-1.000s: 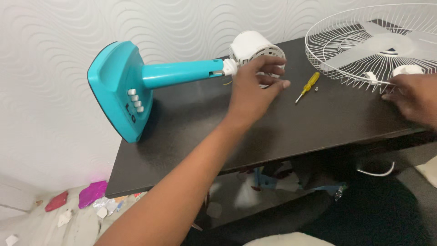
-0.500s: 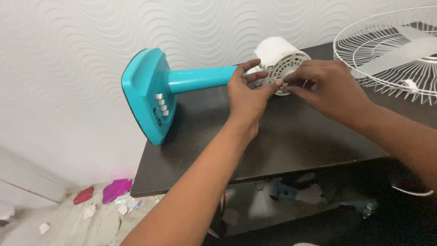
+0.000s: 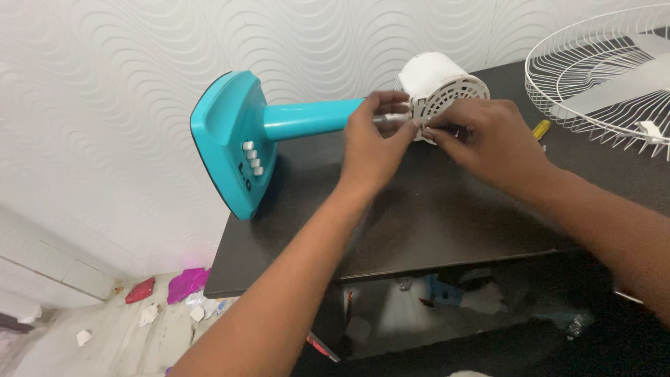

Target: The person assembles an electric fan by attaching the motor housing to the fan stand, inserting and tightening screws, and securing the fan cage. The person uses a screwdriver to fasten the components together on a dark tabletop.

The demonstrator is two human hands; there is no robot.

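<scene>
A teal fan stand (image 3: 237,143) lies on its side on the dark table (image 3: 419,216), its base against the wall and its neck (image 3: 310,119) pointing right. A white vented motor housing (image 3: 441,82) sits at the end of the neck. My left hand (image 3: 373,143) pinches a small metal shaft at the joint between neck and housing. My right hand (image 3: 485,143) meets it there, fingertips on the housing's vented face and the same small part.
A white wire fan guard (image 3: 607,70) with a pale blade inside lies at the right back. A yellow screwdriver handle (image 3: 541,128) peeks out behind my right hand. Coloured scraps and paper litter the floor (image 3: 153,300) at lower left. Clutter sits under the table.
My right hand left the fan guard and came to the motor housing beside my left hand. Both hands now pinch at the joint, and a small metal shaft shows there.
</scene>
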